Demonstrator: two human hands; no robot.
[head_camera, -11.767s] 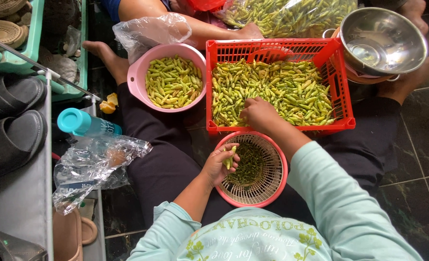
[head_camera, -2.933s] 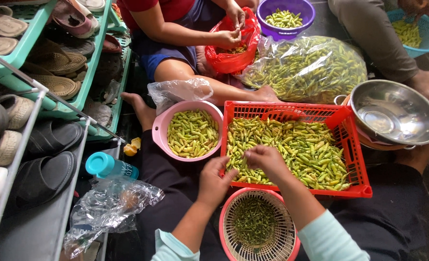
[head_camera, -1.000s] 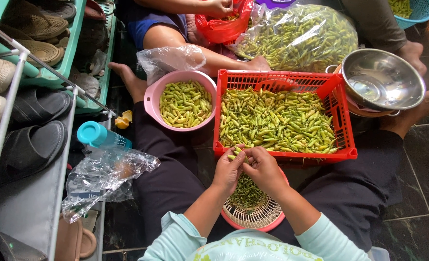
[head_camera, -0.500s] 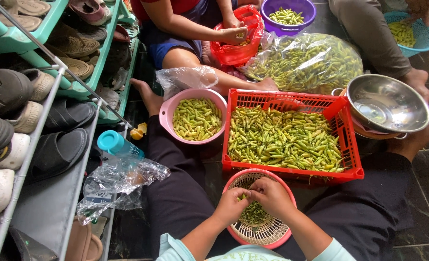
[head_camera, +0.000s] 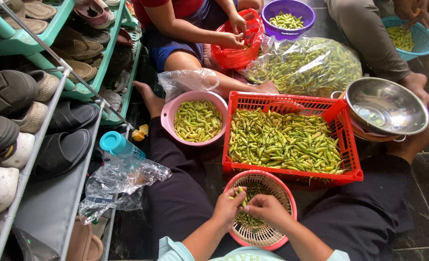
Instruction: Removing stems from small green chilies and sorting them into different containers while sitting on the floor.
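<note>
My left hand (head_camera: 228,209) and my right hand (head_camera: 266,209) meet over a round pink woven basket (head_camera: 281,186) in my lap, which holds green stems and bits. Both pinch small green chilies (head_camera: 240,195) between their fingertips. Just beyond the basket stands a red plastic crate (head_camera: 348,145) full of green chilies. Left of the crate, a pink bowl (head_camera: 168,110) holds more chilies.
A steel colander (head_camera: 386,107) sits right of the crate. Other people sit across with a big clear bag of chilies (head_camera: 306,60), a red bag (head_camera: 235,54), a purple bowl (head_camera: 291,10) and a blue basket (head_camera: 407,36). Left: shoe racks (head_camera: 31,48), a teal-capped bottle (head_camera: 119,145), crumpled plastic (head_camera: 118,186).
Over the frames my hands went from the red crate back to the pink basket in my lap. In the last half second they stay together there, working on chilies; the view has shifted slightly.
</note>
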